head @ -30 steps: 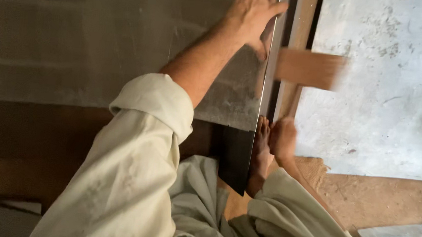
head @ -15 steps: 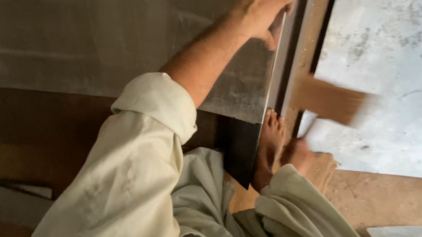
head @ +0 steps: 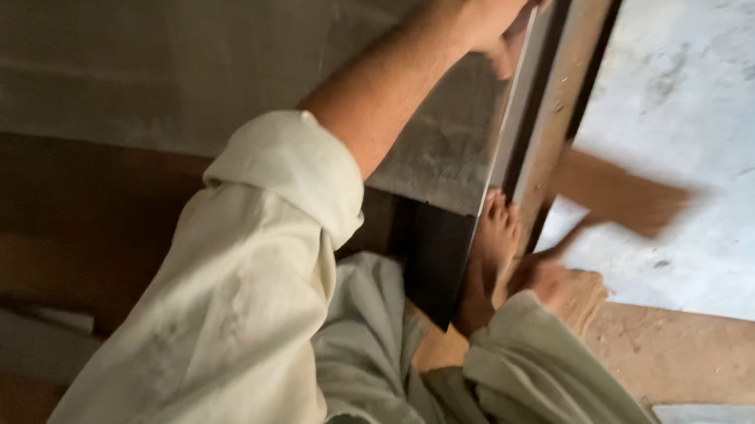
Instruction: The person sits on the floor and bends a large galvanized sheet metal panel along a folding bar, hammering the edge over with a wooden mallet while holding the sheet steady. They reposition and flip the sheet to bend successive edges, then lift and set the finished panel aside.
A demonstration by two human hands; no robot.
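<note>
Left hand point(head: 489, 12): I see it at the top of the view, palm pressed flat on the grey panel point(head: 229, 60), fingers point(head: 508, 57) curled over the panel's right edge, gripping it. The forearm is bare below a rolled pale cloth sleeve point(head: 283, 170).

Grey panel: a large flat sheet, matte and dusty, with faint horizontal bands and a chalky, mottled texture. It stands on edge, and its thin right edge point(head: 496, 158) reads as a straight pale line.

Right hand point(head: 550, 277): low and to the right of the panel edge, blurred. It holds one end of a flat brown wooden piece point(head: 622, 194). I cannot tell exactly how the fingers wrap it, only that they are clenched around its lower end.

Wooden piece: flat, rectangular and reddish brown, smeared by blur. It lies across the pale concrete floor point(head: 713, 103), just right of the upright timber point(head: 567, 92).

Upright timber: a long, narrow, plain sawn wooden strip running beside the panel edge, with a dark gap between the two.

Bare foot point(head: 489, 264): set against the bottom of the panel edge, toes pointing up the frame, just beside the right hand.

Floor: grey-white concrete, blotchy and scuffed. A broad brown plank point(head: 704, 359) lies across it near the bottom right.

Clothing: loose, creased, off-white fabric with dusty marks.
</note>
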